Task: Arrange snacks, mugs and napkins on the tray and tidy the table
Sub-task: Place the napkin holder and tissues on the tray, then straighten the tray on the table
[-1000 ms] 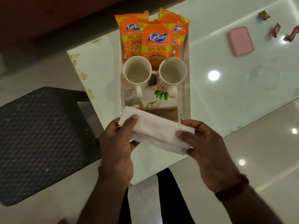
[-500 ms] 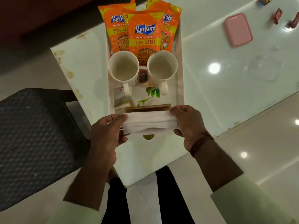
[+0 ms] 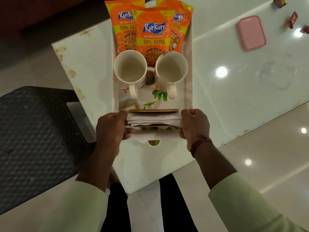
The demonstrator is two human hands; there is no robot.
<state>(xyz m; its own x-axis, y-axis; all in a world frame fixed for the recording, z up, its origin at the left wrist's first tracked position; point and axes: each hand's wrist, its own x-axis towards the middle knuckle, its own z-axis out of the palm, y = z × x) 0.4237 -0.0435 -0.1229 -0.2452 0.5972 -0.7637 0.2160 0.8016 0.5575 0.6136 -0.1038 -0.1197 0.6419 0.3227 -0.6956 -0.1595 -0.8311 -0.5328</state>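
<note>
Both hands, left and right, grip the folded napkins by their ends, fingers closed on them, over the tray's near end. Farther along the tray stand two empty mugs, side by side. Beyond the mugs, three snack packs overlap at its far end.

Mugs before snacks — on tray
</note>
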